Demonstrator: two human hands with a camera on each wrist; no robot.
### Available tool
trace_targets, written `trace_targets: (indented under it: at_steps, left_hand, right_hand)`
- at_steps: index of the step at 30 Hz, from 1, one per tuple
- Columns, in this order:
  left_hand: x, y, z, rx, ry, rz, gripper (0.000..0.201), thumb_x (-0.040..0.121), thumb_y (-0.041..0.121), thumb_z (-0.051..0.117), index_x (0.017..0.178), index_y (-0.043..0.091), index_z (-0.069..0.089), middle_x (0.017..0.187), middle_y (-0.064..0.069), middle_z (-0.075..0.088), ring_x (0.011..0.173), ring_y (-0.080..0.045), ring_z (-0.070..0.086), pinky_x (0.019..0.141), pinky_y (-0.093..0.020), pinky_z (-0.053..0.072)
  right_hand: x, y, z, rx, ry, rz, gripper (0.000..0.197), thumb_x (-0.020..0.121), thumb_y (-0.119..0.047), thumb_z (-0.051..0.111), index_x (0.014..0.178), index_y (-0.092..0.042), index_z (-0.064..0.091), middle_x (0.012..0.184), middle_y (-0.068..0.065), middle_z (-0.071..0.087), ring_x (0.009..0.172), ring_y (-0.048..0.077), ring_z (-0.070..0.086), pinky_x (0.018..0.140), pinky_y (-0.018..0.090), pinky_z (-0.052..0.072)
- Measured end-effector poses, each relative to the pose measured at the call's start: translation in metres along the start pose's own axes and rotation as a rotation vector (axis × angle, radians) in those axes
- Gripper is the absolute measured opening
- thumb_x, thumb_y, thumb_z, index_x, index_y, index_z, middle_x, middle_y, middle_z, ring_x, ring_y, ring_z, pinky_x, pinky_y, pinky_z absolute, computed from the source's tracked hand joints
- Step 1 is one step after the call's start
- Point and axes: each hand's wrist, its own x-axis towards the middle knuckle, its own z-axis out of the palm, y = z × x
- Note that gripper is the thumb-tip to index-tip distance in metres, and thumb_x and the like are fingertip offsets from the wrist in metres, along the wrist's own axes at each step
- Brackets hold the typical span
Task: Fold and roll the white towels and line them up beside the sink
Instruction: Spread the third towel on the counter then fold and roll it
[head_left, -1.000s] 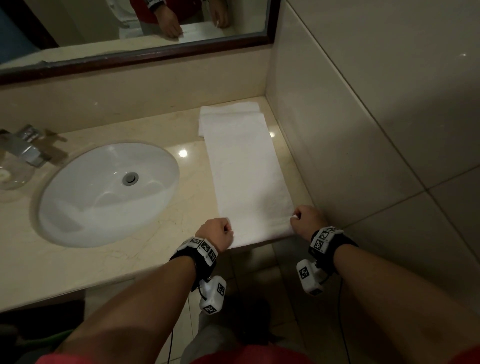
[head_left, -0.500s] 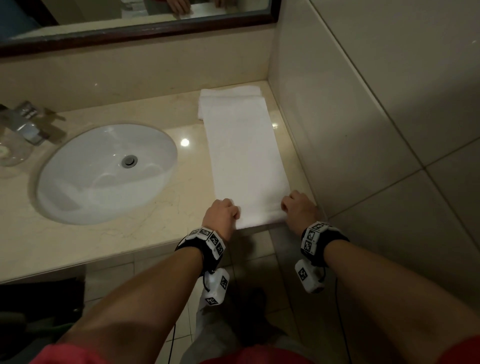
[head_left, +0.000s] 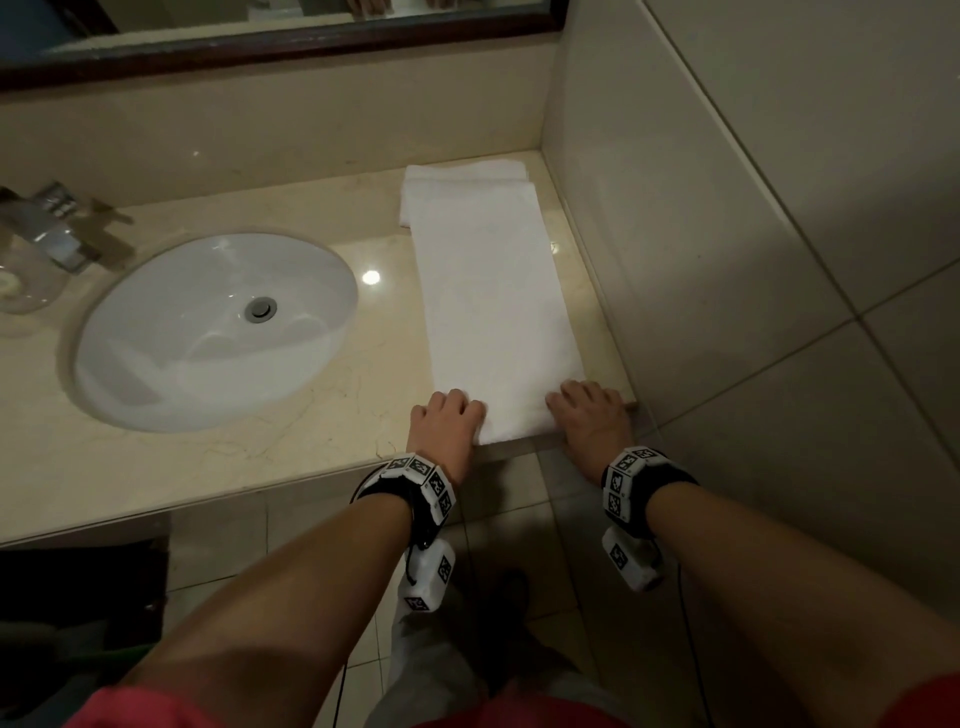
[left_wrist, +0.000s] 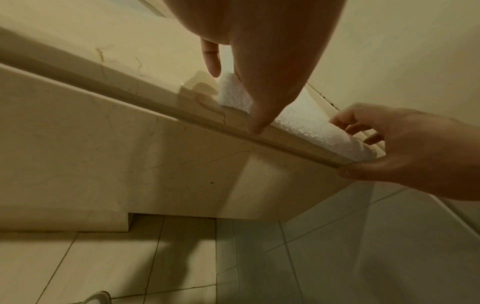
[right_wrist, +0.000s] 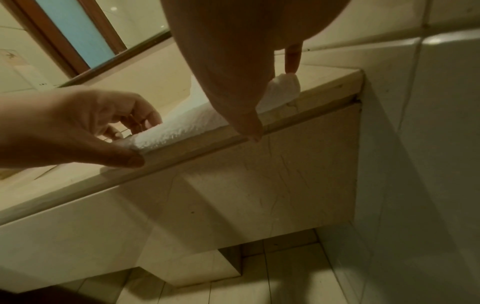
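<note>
A long folded white towel (head_left: 498, 291) lies flat on the counter to the right of the sink (head_left: 208, 332), running from the front edge toward the back wall. Its near end is turned over into a small roll (right_wrist: 187, 125). My left hand (head_left: 451, 415) grips the roll's left end, fingers curled over the top and thumb at the front. At the right end my right hand (head_left: 588, 410) holds the roll the same way, close to the side wall. A second folded white towel (head_left: 462, 174) lies at the back, partly under the long one.
The tiled side wall (head_left: 727, 260) stands just right of the towel. A tap (head_left: 52, 228) and a glass dish (head_left: 21, 280) sit left of the sink. The mirror (head_left: 260, 31) hangs over the back ledge. Bare counter (head_left: 156, 467) shows in front of the sink.
Both hands have moved a little forward from the counter's front edge, and the towel's near end has turned over into a small roll under the fingers.
</note>
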Motion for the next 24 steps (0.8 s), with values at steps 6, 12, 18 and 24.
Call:
trace_targets:
  at_steps: [6, 12, 18, 24]
  left_hand:
    - [-0.001, -0.003, -0.001, 0.004, 0.009, 0.022, 0.034, 0.087, 0.014, 0.053, 0.118, 0.027, 0.051, 0.119, 0.001, 0.05, 0.108, -0.023, 0.044, 0.084, -0.035, 0.032]
    - [0.003, -0.007, -0.011, -0.028, -0.042, 0.063, 0.029, 0.088, 0.019, 0.053, 0.116, 0.025, 0.054, 0.117, 0.002, 0.051, 0.11, -0.022, 0.046, 0.087, -0.034, 0.032]
    - [0.015, -0.014, -0.03, -0.076, -0.178, 0.071, 0.024, 0.087, 0.02, 0.052, 0.111, 0.021, 0.056, 0.113, 0.0, 0.058, 0.107, -0.024, 0.052, 0.087, -0.035, 0.037]
    - [0.032, -0.025, -0.049, -0.129, -0.27, 0.013, 0.023, 0.085, 0.026, 0.059, 0.108, 0.024, 0.061, 0.108, -0.002, 0.065, 0.104, -0.025, 0.059, 0.087, -0.033, 0.043]
  right_hand:
    - [0.004, 0.0, 0.001, -0.004, 0.051, -0.01, 0.028, 0.066, -0.007, 0.072, 0.091, -0.016, 0.063, 0.09, 0.008, 0.06, 0.082, 0.03, 0.058, 0.068, 0.038, 0.046]
    - [0.003, 0.002, -0.005, 0.027, 0.01, -0.017, 0.025, 0.065, -0.005, 0.069, 0.087, -0.015, 0.063, 0.085, 0.007, 0.06, 0.079, 0.03, 0.057, 0.068, 0.038, 0.045]
    - [0.008, 0.007, -0.029, 0.009, -0.115, -0.045, 0.02, 0.083, -0.014, 0.054, 0.101, -0.018, 0.061, 0.1, 0.005, 0.063, 0.097, 0.029, 0.056, 0.086, 0.038, 0.038]
    - [0.024, 0.013, -0.049, 0.039, -0.199, -0.08, 0.023, 0.09, -0.023, 0.046, 0.111, -0.018, 0.056, 0.115, 0.006, 0.06, 0.107, 0.029, 0.056, 0.086, 0.037, 0.041]
